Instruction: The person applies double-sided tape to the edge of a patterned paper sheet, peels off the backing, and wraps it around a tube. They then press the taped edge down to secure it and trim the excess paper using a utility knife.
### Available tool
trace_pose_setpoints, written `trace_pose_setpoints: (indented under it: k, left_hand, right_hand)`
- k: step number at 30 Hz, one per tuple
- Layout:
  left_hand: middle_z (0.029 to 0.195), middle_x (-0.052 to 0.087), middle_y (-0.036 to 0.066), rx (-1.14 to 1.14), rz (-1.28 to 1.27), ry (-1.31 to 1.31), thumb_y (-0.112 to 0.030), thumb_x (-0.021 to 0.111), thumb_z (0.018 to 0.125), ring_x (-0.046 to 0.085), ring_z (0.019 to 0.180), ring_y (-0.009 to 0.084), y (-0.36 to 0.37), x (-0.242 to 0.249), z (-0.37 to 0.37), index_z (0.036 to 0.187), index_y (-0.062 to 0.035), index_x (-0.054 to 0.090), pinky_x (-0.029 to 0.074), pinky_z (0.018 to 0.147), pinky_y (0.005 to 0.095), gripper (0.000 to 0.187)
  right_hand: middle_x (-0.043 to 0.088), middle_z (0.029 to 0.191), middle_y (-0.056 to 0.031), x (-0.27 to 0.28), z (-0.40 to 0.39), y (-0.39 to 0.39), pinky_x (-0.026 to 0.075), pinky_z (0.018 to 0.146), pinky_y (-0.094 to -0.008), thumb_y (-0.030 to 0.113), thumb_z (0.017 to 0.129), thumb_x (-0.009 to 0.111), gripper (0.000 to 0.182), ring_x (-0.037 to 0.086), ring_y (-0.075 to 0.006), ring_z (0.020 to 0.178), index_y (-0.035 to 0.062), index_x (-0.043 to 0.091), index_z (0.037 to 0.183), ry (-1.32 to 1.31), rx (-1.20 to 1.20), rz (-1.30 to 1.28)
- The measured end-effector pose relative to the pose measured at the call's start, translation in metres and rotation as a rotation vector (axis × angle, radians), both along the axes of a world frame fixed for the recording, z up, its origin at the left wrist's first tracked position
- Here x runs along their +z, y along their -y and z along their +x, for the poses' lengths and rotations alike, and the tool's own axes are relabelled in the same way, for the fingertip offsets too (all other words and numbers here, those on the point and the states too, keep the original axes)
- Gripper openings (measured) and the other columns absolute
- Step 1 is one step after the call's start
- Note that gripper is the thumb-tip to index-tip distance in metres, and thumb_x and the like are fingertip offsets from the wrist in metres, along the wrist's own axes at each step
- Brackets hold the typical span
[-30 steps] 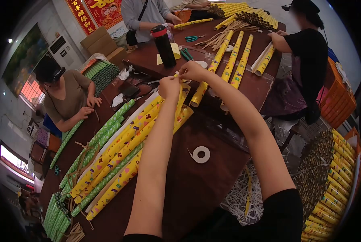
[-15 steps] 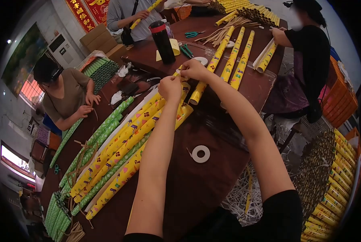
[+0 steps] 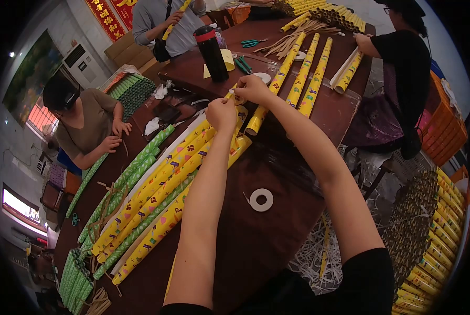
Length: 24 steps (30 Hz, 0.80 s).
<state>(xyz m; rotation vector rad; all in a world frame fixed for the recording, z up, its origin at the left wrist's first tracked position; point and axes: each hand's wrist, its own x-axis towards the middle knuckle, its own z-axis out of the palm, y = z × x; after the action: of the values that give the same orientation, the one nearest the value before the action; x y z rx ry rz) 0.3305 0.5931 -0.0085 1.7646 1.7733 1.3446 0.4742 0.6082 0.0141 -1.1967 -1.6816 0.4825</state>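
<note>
Both my hands are close together at the upper ends of the yellow patterned rolls (image 3: 167, 178). My left hand (image 3: 222, 114) is closed around the end of a yellow roll. Just right of it, my right hand (image 3: 253, 90) pinches a small whitish piece, perhaps tape, at that roll's end. Green patterned rolls (image 3: 135, 173) lie beside and under the yellow ones. A white tape roll (image 3: 261, 200) rests flat on the dark red table (image 3: 245, 247), nearer to me. One more yellow roll (image 3: 271, 94) lies just right of my right hand.
A black bottle with a red band (image 3: 212, 55) stands beyond my hands, near green-handled scissors (image 3: 243, 65). Co-workers sit or stand at left (image 3: 88, 121), at the back (image 3: 174, 26) and at right (image 3: 397, 73). Stacked yellow rolls (image 3: 429, 247) and paper shreds (image 3: 319, 262) are at lower right.
My hands have barely moved. The co-worker at right has raised and turned the head, and the one at the back has shifted slightly left.
</note>
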Motion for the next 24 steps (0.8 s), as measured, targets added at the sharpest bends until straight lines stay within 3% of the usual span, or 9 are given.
trace_pose_setpoints:
  k: [10,12,15,18,20,22,23,24]
  left_hand:
    - [0.083,0.071,0.016,0.008,0.034,0.013,-0.025,0.068,0.075,0.063,0.088,0.0361,0.006,0.002,0.0,0.083,-0.0059,0.076,0.049,0.081,0.0441,0.021]
    - [0.082,0.07,0.016,0.007,0.044,0.03,-0.025,0.068,0.075,0.063,0.088,0.0361,0.005,0.001,0.0,0.082,-0.0058,0.076,0.049,0.081,0.044,0.021]
    - [0.081,0.07,0.016,0.009,0.05,0.04,-0.025,0.068,0.075,0.063,0.087,0.0364,0.006,0.001,-0.001,0.081,-0.0056,0.075,0.049,0.081,0.0434,0.021]
    - [0.083,0.07,0.015,0.001,0.019,0.048,-0.025,0.068,0.075,0.062,0.089,0.0366,0.007,0.005,-0.008,0.082,-0.0064,0.075,0.049,0.082,0.0436,0.021]
    - [0.085,0.07,0.015,-0.008,-0.008,0.062,-0.026,0.068,0.075,0.062,0.091,0.0365,0.009,0.006,-0.011,0.083,-0.0072,0.075,0.048,0.083,0.0442,0.021]
    - [0.092,0.069,0.014,-0.02,-0.054,-0.279,-0.027,0.068,0.075,0.061,0.098,0.036,0.019,0.017,-0.01,0.101,-0.0106,0.072,0.048,0.085,0.0462,0.031]
    - [0.092,0.069,0.014,-0.021,-0.054,-0.278,-0.027,0.068,0.075,0.061,0.098,0.036,0.026,0.02,-0.01,0.101,-0.0106,0.072,0.048,0.085,0.0462,0.031]
    - [0.099,0.067,0.015,-0.041,-0.009,-0.452,-0.026,0.067,0.076,0.06,0.102,0.0366,0.033,0.02,-0.012,0.113,-0.0134,0.065,0.048,0.086,0.047,0.039]
  right_hand:
    - [0.066,0.071,-0.0156,-0.011,0.008,-0.02,0.052,0.061,-0.0343,0.021,0.076,0.068,0.025,0.067,-0.0221,0.064,-0.0034,0.064,0.079,-0.016,-0.079,0.036]
    - [0.066,0.073,-0.016,-0.011,0.008,-0.021,0.052,0.063,-0.0356,0.024,0.076,0.069,0.028,0.067,-0.0243,0.068,-0.0035,0.064,0.081,-0.079,-0.072,-0.079]
    - [0.066,0.075,-0.0158,-0.009,0.008,-0.022,0.051,0.064,-0.0366,0.024,0.078,0.068,0.027,0.067,-0.0266,0.072,-0.0029,0.065,0.083,-0.103,-0.217,0.022]
    - [0.067,0.076,-0.016,-0.006,0.016,-0.022,0.05,0.066,-0.0381,0.023,0.079,0.066,0.026,0.066,-0.0288,0.073,-0.0027,0.065,0.083,-0.305,-0.205,-0.077]
    - [0.066,0.075,-0.0159,-0.01,0.016,-0.025,0.05,0.067,-0.0385,0.02,0.08,0.064,0.023,0.066,-0.0285,0.073,-0.0023,0.065,0.083,-0.27,-0.216,-0.011]
    - [0.066,0.074,-0.0159,-0.01,0.015,-0.022,0.05,0.067,-0.0389,0.019,0.079,0.063,0.021,0.066,-0.0285,0.073,-0.0023,0.065,0.082,-0.312,-0.281,-0.006]
    - [0.066,0.074,-0.0159,-0.009,0.016,-0.022,0.05,0.067,-0.0389,0.019,0.079,0.063,0.021,0.066,-0.0285,0.073,-0.0023,0.065,0.082,-0.312,-0.282,-0.006]
    - [0.066,0.074,-0.0157,-0.01,0.016,-0.025,0.05,0.067,-0.0388,0.018,0.079,0.063,0.02,0.067,-0.0284,0.073,-0.0022,0.065,0.082,-0.305,-0.306,0.013]
